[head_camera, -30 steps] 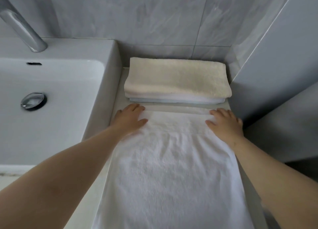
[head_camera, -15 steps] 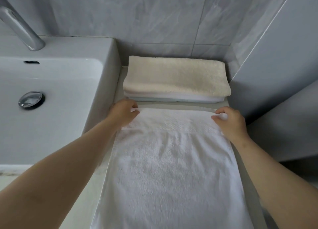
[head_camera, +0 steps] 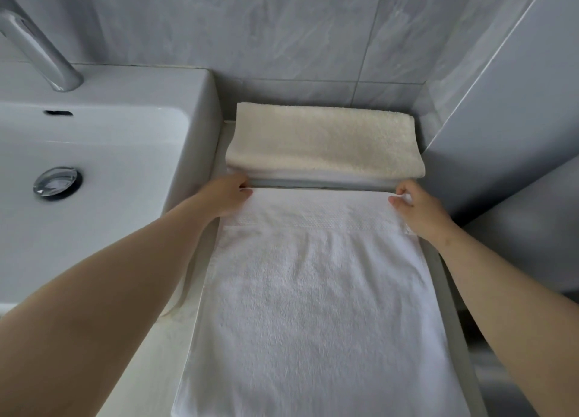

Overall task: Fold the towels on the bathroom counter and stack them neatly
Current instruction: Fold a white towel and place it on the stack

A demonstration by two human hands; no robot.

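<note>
Since the frame one second earlier, both hands have been shifted from lying flat on the white towel point(head_camera: 313, 291) to its far corners, which are now being gripped. The far left corner is being pinched by the left hand point(head_camera: 230, 194), fingers curled round the hem. The far right corner is being pinched by the right hand point(head_camera: 416, 206), thumb and forefinger closed on the cloth. The towel is being kept spread flat along the counter point(head_camera: 451, 291), with its woven band just on the near side of the gripped edge.

That far edge is being held just short of the folded stack, separated from it by a narrow dark strip. The stack is being formed by a cream towel point(head_camera: 322, 140) lying on a folded white towel point(head_camera: 313, 178), set against the tiled wall point(head_camera: 250, 24).

Room to the left is being limited by the sink point(head_camera: 200, 134), whose wall is close beside the left hand. Room to the right is being limited by a grey panel point(head_camera: 517, 103) near the right hand. Only thin margins of counter are being left along both long edges.

The near end of the spread towel is being cut off by the frame, as is the upper part of the faucet point(head_camera: 40, 53). Most fingertips are being hidden by the hem, and the layers of the lower folded towel cannot be counted.
</note>
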